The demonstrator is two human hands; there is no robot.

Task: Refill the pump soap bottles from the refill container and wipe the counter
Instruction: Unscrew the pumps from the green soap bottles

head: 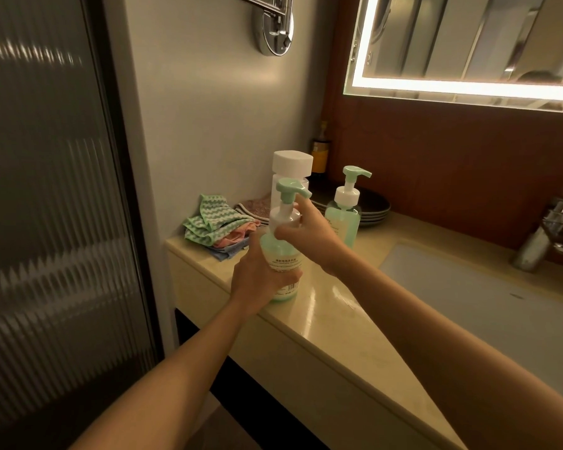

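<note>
A dark-framed ribbed glass door (pixel 46 190) stands left of a pale grey wall (pixel 202 108); a mirror edged with glowing white light (pixel 468 43) hangs on reddish-brown wood panelling (pixel 452 164).

Both forearms were bare from the bottom edge of the picture up to the wrists, with no sleeve, cuff, watch or bracelet on either. The left hand (pixel 257 280) wore no glove, and no ring showed on the fingers that could be seen. The right hand (pixel 306 232) was likewise uncovered and without a ring. The fingernails that showed looked short and unpainted, though blur left that uncertain.
</note>
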